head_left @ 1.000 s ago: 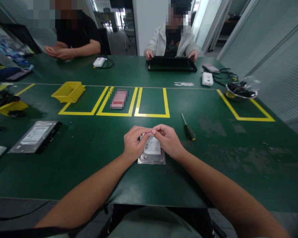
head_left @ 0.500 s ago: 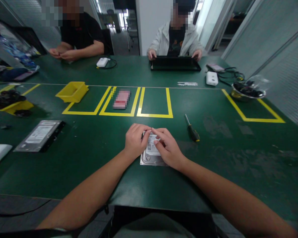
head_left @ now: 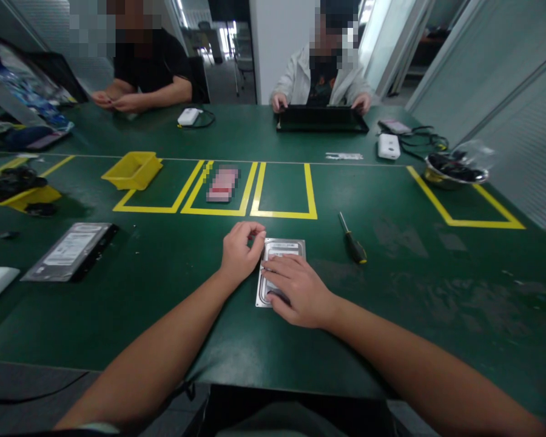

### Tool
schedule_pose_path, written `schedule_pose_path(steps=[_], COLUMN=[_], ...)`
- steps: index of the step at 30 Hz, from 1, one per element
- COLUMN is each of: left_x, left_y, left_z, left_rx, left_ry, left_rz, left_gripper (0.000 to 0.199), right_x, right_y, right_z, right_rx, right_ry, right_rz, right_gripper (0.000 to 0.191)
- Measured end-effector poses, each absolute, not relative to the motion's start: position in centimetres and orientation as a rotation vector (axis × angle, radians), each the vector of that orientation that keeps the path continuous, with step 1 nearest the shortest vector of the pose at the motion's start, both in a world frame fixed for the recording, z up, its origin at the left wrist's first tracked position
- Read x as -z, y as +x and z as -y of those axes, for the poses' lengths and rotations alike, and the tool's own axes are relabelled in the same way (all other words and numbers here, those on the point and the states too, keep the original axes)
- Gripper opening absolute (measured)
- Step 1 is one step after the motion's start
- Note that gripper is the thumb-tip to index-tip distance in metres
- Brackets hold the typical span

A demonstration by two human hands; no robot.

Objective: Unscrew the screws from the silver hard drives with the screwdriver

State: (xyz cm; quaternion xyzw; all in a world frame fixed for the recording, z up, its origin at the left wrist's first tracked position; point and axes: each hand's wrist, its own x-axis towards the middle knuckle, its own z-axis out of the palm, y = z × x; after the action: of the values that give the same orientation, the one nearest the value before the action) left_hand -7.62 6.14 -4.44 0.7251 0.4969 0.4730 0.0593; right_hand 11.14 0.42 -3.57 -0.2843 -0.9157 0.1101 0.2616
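Note:
A silver hard drive (head_left: pixel 295 244) with a white label lies on the green table in front of me. Over its middle and lower part is my right hand (head_left: pixel 300 288), fingers spread across the label and hiding much of it. My left hand (head_left: pixel 243 252) is at the drive's upper left edge, its thumb and fingertips close together; whether something small is between them is too small to tell. A screwdriver (head_left: pixel 353 243) with a black and yellow handle lies to the right of the drive. Another hard drive (head_left: pixel 73 249) rests on the table at the left.
A yellow bin (head_left: pixel 134 171) and a pink item (head_left: pixel 222 184) stand near yellow tape outlines. At the right is a metal bowl (head_left: pixel 455 177) with dark parts. Across the table sit two people, one holding a black tray (head_left: pixel 322 119).
My right hand has moved down and spread over the drive. My left hand has shifted slightly left, away from the right one, uncovering the drive's top edge.

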Motion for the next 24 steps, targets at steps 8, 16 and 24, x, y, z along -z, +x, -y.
schedule_pose_path(steps=[8, 16, 24], left_x=[4.1, 4.4, 4.5], left_y=[-7.7, -7.8, -7.9], left_z=[-6.3, -6.7, -6.9], left_rx=[-1.399, -1.399, -1.413], left_ry=[2.178, 2.154, 2.122], left_rz=[-1.466, -1.446, -1.467], left_gripper=[0.005, 0.009, 0.013], right_x=[3.2, 2.3, 0.8], right_y=[11.0, 10.5, 10.4], right_z=[-0.3, 0.1, 0.9], right_rx=[-0.314, -0.366, -0.304], right_ry=[-0.805, -0.930, -0.986], right_rz=[2.534, 2.565, 2.693], right_gripper=[0.044, 0.044, 0.049])
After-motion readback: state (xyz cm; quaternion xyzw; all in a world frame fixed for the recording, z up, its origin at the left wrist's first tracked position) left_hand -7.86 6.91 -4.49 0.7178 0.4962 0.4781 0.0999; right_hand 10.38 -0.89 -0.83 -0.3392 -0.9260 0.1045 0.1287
